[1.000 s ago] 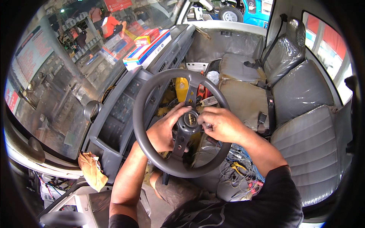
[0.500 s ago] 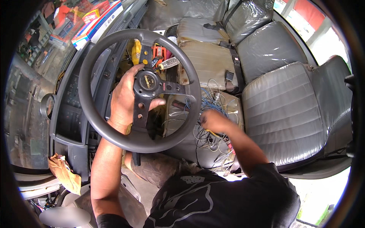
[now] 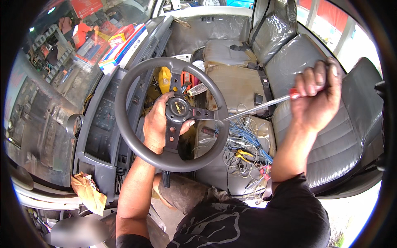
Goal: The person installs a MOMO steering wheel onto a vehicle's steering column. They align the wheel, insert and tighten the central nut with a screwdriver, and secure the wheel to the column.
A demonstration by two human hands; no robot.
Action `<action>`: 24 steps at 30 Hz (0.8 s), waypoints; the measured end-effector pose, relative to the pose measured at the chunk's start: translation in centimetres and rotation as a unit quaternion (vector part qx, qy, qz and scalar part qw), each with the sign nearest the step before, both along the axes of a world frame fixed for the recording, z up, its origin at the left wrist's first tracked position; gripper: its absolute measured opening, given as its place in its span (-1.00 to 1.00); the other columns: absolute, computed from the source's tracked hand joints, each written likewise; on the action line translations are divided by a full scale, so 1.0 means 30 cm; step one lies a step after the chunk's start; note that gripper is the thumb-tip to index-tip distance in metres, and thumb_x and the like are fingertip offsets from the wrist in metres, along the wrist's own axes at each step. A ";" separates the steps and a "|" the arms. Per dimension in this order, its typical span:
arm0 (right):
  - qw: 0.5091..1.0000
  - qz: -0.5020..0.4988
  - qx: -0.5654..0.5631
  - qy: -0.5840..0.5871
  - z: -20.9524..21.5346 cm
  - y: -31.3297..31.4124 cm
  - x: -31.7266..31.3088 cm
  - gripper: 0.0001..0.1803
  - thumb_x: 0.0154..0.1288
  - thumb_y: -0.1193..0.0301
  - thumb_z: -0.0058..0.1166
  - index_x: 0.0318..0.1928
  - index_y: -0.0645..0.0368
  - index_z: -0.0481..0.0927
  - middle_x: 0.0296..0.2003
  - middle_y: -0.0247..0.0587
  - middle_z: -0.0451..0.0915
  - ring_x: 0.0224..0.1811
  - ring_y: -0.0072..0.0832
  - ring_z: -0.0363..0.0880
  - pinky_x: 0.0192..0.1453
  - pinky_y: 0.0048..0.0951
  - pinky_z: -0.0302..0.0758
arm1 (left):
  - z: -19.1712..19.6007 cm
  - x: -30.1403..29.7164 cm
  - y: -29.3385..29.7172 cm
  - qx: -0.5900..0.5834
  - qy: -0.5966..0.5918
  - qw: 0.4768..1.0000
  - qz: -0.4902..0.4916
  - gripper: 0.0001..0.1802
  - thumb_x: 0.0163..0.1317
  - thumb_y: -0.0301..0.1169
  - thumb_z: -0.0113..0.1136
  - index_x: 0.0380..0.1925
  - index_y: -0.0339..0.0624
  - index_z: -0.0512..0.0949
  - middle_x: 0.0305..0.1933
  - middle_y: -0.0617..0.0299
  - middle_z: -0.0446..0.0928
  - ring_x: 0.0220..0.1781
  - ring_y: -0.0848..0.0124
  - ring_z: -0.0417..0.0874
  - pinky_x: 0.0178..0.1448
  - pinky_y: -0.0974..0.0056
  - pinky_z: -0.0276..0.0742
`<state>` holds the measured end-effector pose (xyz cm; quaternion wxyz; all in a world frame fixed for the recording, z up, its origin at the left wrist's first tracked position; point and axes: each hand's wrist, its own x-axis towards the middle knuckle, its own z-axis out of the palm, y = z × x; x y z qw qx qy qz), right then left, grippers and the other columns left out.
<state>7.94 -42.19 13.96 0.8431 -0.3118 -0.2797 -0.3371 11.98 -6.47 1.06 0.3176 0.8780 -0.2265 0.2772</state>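
Note:
My right hand (image 3: 313, 89) is raised over the right-hand seat, its fingers closed around the red handle of a long screwdriver (image 3: 264, 105). The metal shaft points left, and its tip overlaps the right rim of the steering wheel (image 3: 131, 138) in the picture. My left hand (image 3: 156, 126) reaches up inside the wheel and wraps behind its hub (image 3: 178, 108), with the thumb showing below the spoke. Between the wheel and my right forearm, a tangle of blue and pale wires (image 3: 246, 138) lies on the seat, with yellow-handled pliers (image 3: 243, 154) among it.
Boxes (image 3: 122, 47) sit on the dashboard (image 3: 142, 68) at the far left. Behind the wheel are a yellow object (image 3: 164, 78) and a clear-handled screwdriver (image 3: 197, 89). A brown paper (image 3: 89, 192) rests by the near dashboard end. Worn grey seats (image 3: 316, 136) fill the right.
My right hand has risen from the wires and moved right, now showing the screwdriver. My left hand keeps its place at the wheel's hub. The whole view has shifted.

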 end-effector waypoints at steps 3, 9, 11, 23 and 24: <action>0.999 -0.014 -0.028 0.038 -0.034 0.220 0.037 -0.78 0.70 0.29 0.12 0.15 0.11 0.61 -0.42 -0.41 0.41 -0.58 -0.57 0.34 -0.56 -0.41 0.33 | 0.005 -0.010 -0.008 -0.006 -0.006 1.000 0.001 0.08 -0.03 -0.09 0.79 0.45 -0.23 0.41 0.20 -0.06 0.76 0.26 -0.01 0.82 0.38 0.03 0.71; 0.996 0.043 0.013 0.078 -0.089 0.379 0.133 -0.86 0.69 0.41 0.11 0.09 0.18 0.57 -0.43 -0.27 0.49 -0.60 -0.48 0.46 -0.54 -0.34 0.49 | 0.017 -0.027 -0.014 -0.022 0.012 0.999 0.023 0.09 -0.09 -0.09 0.80 0.45 -0.13 0.44 0.20 -0.01 0.77 0.25 -0.02 0.83 0.35 0.03 0.74; 0.996 0.043 0.001 0.078 -0.093 0.374 0.140 -0.86 0.70 0.36 0.09 0.09 0.14 0.57 -0.43 -0.30 0.48 -0.58 -0.50 0.44 -0.52 -0.36 0.43 | 0.019 -0.029 -0.015 -0.022 0.021 0.999 0.027 0.09 -0.10 -0.09 0.80 0.45 -0.14 0.44 0.21 -0.01 0.76 0.25 -0.01 0.83 0.34 0.03 0.74; 0.997 0.057 -0.008 0.042 -0.108 0.370 0.115 -0.82 0.69 0.35 0.14 0.07 0.20 0.55 -0.45 -0.26 0.45 -0.58 -0.50 0.43 -0.50 -0.36 0.48 | 0.026 -0.033 -0.016 -0.013 0.016 1.000 0.017 0.07 0.02 0.01 0.75 0.46 -0.14 0.42 0.25 -0.08 0.73 0.20 -0.10 0.83 0.30 -0.03 0.76; 0.997 0.064 -0.039 0.004 -0.112 0.374 0.097 -0.81 0.70 0.35 0.14 0.07 0.22 0.54 -0.45 -0.26 0.44 -0.58 -0.50 0.43 -0.50 -0.36 0.48 | 0.026 -0.033 -0.017 -0.015 0.002 1.000 0.012 0.07 0.02 0.01 0.75 0.46 -0.15 0.41 0.25 -0.08 0.73 0.20 -0.11 0.83 0.29 -0.04 0.76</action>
